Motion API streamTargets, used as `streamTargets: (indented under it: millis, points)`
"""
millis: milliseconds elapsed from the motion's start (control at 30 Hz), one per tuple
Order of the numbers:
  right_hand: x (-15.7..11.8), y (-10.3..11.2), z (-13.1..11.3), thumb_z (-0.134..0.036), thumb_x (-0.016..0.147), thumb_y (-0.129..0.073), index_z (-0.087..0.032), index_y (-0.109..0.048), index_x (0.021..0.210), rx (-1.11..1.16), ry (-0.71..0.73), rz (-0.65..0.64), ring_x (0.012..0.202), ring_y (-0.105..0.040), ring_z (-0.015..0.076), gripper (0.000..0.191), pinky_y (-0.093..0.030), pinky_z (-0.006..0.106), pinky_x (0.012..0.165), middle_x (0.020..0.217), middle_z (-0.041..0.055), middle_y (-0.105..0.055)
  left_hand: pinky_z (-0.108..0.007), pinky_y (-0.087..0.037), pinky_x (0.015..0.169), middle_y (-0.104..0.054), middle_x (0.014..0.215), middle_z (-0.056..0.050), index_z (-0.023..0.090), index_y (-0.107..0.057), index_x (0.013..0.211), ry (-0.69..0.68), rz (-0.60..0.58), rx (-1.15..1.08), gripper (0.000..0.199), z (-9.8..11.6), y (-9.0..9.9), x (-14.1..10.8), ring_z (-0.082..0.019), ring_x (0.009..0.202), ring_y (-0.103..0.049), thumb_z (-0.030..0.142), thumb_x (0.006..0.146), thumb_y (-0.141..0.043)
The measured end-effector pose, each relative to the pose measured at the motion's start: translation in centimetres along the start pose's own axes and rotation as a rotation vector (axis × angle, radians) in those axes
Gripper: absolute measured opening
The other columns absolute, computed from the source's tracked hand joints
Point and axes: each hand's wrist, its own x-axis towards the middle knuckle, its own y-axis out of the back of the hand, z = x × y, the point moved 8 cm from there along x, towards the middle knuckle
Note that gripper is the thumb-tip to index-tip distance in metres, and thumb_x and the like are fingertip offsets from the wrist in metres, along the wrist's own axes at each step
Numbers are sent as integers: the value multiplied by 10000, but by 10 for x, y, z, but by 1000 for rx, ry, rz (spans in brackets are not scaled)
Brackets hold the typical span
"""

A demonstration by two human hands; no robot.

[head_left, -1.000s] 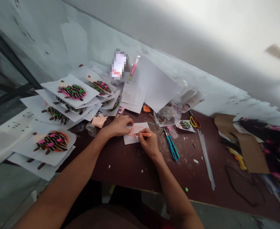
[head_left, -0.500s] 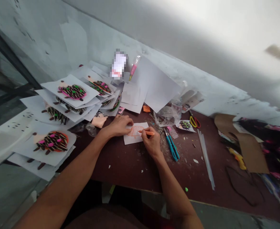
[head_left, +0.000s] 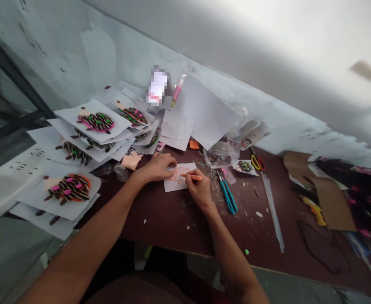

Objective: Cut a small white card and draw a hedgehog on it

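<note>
A small white paper (head_left: 172, 186) lies on the dark red table (head_left: 169, 228), with an orange drawing (head_left: 180, 172) on it. My right hand (head_left: 199, 188) is closed around an orange pen (head_left: 195, 177), its tip on the drawing. My left hand (head_left: 159, 167) rests at the paper's left edge, fingers bent and close together; whether they pinch the paper is too small to tell. Just right of my right hand lie teal-handled pliers (head_left: 228, 196).
Papers with decorated hedgehogs (head_left: 96, 122) are piled at the left. Along the wall are blank sheets (head_left: 215, 114) and a plastic bag (head_left: 220, 153). Scissors (head_left: 257, 162), clear sticks (head_left: 273, 213) and a yellow glue gun (head_left: 316, 211) lie to the right.
My right hand and the orange pen have shifted slightly to the left over the drawing. My left hand has stayed in place.
</note>
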Motion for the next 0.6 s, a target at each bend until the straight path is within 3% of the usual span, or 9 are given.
streamTargets:
  millis: [300, 600]
  points:
    - [-1, -1, -2, -334, 839, -534, -216, -569, 692, 27, -17, -11, 529, -565, 135, 192, -412, 234, 534, 638, 6, -657, -386, -399, 900, -678, 1019, -56, 217, -681, 967, 0, 9, -1, 253, -2, 0, 0, -247, 974, -608, 279, 750, -567]
    - [2, 10, 5, -332, 834, -529, -206, -582, 695, 22, -50, 74, 547, -596, 145, 195, -438, 237, 549, 670, 29, -694, -392, -389, 930, -673, 1034, -62, 198, -682, 996, 4, -10, -7, 279, -1, -1, 1, -247, 986, -612, 270, 756, -559]
